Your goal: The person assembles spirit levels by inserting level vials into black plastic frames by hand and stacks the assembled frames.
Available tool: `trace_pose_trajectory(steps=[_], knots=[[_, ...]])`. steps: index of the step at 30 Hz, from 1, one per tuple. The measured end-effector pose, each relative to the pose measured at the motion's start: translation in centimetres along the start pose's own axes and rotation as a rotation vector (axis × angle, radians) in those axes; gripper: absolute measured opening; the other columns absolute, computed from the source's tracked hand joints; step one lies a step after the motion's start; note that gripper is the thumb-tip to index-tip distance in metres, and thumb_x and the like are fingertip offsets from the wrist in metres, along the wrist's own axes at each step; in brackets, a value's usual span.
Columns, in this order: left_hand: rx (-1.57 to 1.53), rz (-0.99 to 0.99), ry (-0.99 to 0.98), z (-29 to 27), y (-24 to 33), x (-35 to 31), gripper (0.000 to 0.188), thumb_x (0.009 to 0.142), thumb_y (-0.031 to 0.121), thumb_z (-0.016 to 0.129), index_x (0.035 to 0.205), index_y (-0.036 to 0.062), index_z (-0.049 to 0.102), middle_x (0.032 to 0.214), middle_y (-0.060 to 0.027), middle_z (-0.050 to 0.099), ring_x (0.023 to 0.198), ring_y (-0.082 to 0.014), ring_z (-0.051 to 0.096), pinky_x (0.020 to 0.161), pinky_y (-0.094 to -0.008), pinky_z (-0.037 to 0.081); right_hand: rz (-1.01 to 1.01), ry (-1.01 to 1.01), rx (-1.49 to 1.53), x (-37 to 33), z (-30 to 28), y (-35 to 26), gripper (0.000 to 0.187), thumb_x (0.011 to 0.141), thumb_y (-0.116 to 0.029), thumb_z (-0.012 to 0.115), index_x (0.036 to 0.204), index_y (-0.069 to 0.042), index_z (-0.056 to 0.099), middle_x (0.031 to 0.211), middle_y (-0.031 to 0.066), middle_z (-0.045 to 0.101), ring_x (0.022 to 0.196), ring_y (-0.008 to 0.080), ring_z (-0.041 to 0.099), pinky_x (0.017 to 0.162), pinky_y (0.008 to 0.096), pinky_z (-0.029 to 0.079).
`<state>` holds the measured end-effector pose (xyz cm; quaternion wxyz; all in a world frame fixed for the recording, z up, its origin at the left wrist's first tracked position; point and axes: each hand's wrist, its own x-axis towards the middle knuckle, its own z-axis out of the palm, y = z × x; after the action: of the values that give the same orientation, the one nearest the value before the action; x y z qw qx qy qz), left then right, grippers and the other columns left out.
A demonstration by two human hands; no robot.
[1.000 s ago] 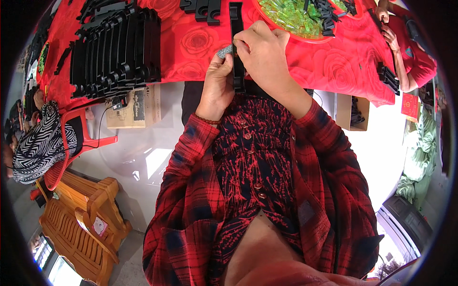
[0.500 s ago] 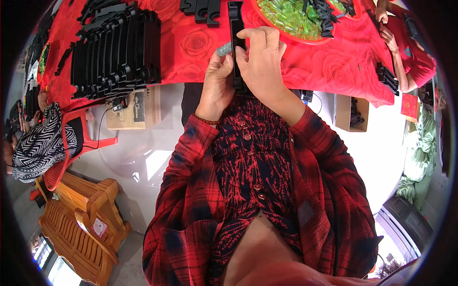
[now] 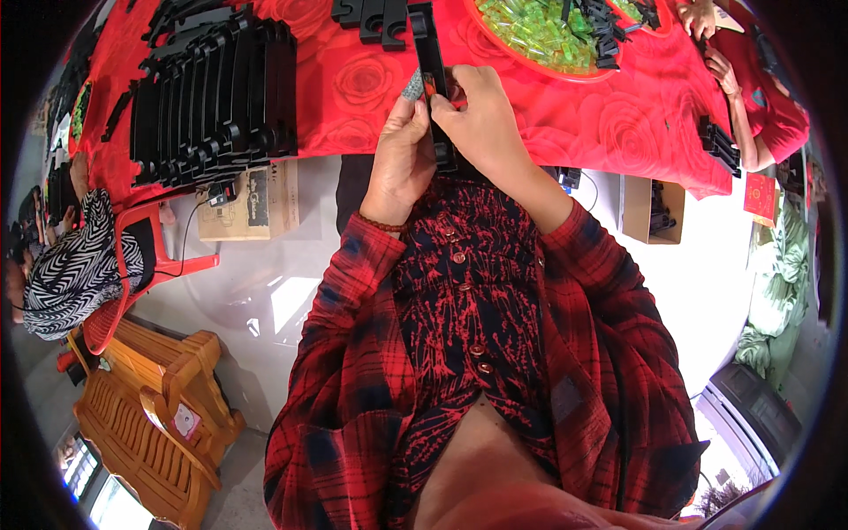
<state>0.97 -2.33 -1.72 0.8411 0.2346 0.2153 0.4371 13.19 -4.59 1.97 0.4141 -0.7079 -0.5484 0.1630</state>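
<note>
A long black plastic bar stands lengthwise in front of me, its near end at the table's front edge. My left hand is closed round its left side; a grey wrapping covers one fingertip. From the right, my right hand grips the bar, its fingers curled and the thumb against the middle. A small orange-red spot shows by that thumb; I cannot tell what it is. To the left lies a stack of similar black bars. More black pieces rest just beyond my left hand.
A red rose-patterned cloth covers the table. At the far right stands an orange-rimmed basin of yellow-green pieces with black parts. A co-worker's hand is at the right edge. Cardboard boxes and a red chair stand below.
The bar's far end has tilted slightly left. My right hand has slid a little toward me, its index finger no longer stretched across the bar. The orange-red spot has come into sight.
</note>
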Motion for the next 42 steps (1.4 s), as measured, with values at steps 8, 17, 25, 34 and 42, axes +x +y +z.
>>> trace_pose_trajectory(steps=[8, 17, 25, 34, 42], knots=[[-0.073, -0.095, 0.011, -1.1, 0.0, 0.2, 0.026, 0.103, 0.015, 0.054, 0.128, 0.0144, 0.059, 0.121, 0.0033, 0.064, 0.112, -0.0122, 0.059, 0.100, -0.0328, 0.045, 0.089, -0.068, 0.056, 1.0, 0.7, 0.1, 0.031, 0.080, -0.016, 0.067, 0.097, 0.008, 0.057, 0.101, 0.0264, 0.056, 0.095, 0.0439, 0.058, 0.082, 0.0489, 0.048], [-0.095, -0.076, 0.081, 0.2, 0.3, 0.0, 0.026, 0.102, 0.015, 0.056, 0.128, 0.0130, 0.059, 0.121, 0.0031, 0.064, 0.113, -0.0114, 0.059, 0.100, -0.0310, 0.046, 0.114, -0.047, 0.099, 1.1, 0.5, -0.8, 0.027, 0.081, -0.017, 0.067, 0.089, 0.008, 0.058, 0.097, 0.0270, 0.057, 0.091, 0.0444, 0.058, 0.081, 0.0488, 0.049], [-0.067, -0.096, 0.018, -0.7, 0.4, 0.0, 0.033, 0.101, 0.014, 0.057, 0.133, 0.0121, 0.056, 0.123, 0.0041, 0.063, 0.114, -0.0103, 0.058, 0.101, -0.0301, 0.044, 0.040, 0.024, 0.060, 1.1, 1.5, -0.1, 0.030, 0.084, -0.020, 0.068, 0.087, 0.008, 0.058, 0.091, 0.0258, 0.058, 0.090, 0.0428, 0.058, 0.077, 0.0490, 0.048], [0.032, -0.058, 0.052, -1.5, -0.2, 0.2, 0.033, 0.101, 0.013, 0.056, 0.134, 0.0123, 0.054, 0.119, 0.0016, 0.064, 0.108, -0.0121, 0.061, 0.093, -0.0309, 0.049, 0.115, -0.018, -0.097, 1.2, 2.4, -0.5, 0.036, 0.087, -0.026, 0.065, 0.095, 0.008, 0.058, 0.100, 0.0249, 0.057, 0.097, 0.0429, 0.057, 0.084, 0.0525, 0.046], [-0.085, -0.065, 0.063, -0.7, -0.1, 0.0, 0.030, 0.102, 0.013, 0.054, 0.132, 0.0108, 0.055, 0.117, 0.0011, 0.064, 0.106, -0.0125, 0.061, 0.092, -0.0310, 0.049, 0.113, -0.052, -0.030, 1.2, 1.3, -0.5, 0.037, 0.087, -0.026, 0.065, 0.099, 0.009, 0.059, 0.102, 0.0262, 0.057, 0.098, 0.0443, 0.057, 0.084, 0.0504, 0.048]])
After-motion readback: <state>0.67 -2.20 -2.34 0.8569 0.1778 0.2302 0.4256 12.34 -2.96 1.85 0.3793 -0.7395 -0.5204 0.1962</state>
